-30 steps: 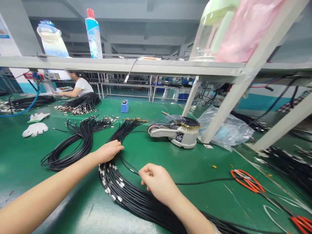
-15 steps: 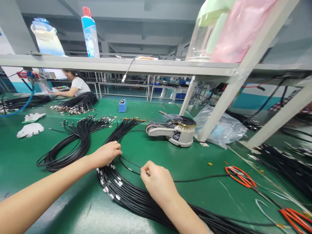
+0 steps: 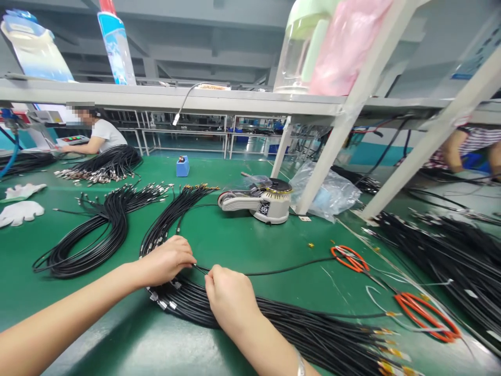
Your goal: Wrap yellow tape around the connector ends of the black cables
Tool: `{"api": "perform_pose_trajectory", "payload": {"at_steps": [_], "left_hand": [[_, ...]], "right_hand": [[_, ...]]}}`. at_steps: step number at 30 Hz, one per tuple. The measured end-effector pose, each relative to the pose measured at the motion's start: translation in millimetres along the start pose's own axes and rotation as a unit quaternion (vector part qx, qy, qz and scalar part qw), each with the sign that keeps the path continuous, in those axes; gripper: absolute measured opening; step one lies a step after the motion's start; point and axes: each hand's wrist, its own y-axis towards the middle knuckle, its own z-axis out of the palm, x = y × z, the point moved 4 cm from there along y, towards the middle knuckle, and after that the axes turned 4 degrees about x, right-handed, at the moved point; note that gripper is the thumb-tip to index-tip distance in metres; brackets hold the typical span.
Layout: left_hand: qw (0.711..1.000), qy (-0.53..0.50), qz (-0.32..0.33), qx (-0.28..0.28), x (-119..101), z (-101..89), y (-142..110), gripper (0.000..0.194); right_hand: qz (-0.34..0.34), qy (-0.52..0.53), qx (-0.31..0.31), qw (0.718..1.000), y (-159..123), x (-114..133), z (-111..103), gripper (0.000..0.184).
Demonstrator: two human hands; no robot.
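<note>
My left hand (image 3: 169, 260) is closed, its fingertips pinching a thin black cable (image 3: 201, 269) above a large curved bundle of black cables (image 3: 188, 300). Close beside it, my right hand (image 3: 230, 292) is closed on the same cable, with only a short stretch showing between the two. White labels (image 3: 162, 303) sit on the bundled cables near my left wrist. From near my right hand, one cable runs right across the table toward orange-handled scissors (image 3: 349, 259). The bundle's right ends carry yellowish tape (image 3: 391, 360).
A round tape dispenser (image 3: 270, 206) stands behind my hands. Another cable bundle (image 3: 104, 235) lies left, near white gloves (image 3: 19, 213). A second pair of orange-handled scissors (image 3: 426, 316) lies right. A shelf (image 3: 235, 99) with slanted posts spans overhead. A person (image 3: 104, 133) sits beyond.
My hands have come closer together along the cable, the left one lower and the right one further left. The view has turned right, showing more cables and another person there.
</note>
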Motion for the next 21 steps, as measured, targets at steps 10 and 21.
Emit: {"api": "perform_pose_trajectory", "payload": {"at_steps": [10, 21], "left_hand": [[0.998, -0.048, -0.029, -0.003, -5, -3.0, -12, 0.023], [0.985, -0.169, -0.024, 0.014, -77, -2.2, 53, 0.026]], "right_hand": [[-0.024, 0.114, 0.024, 0.993, -51, -73, -39, 0.022], [-0.034, 0.065, -0.035, 0.997, -73, -92, -76, 0.019]]}}
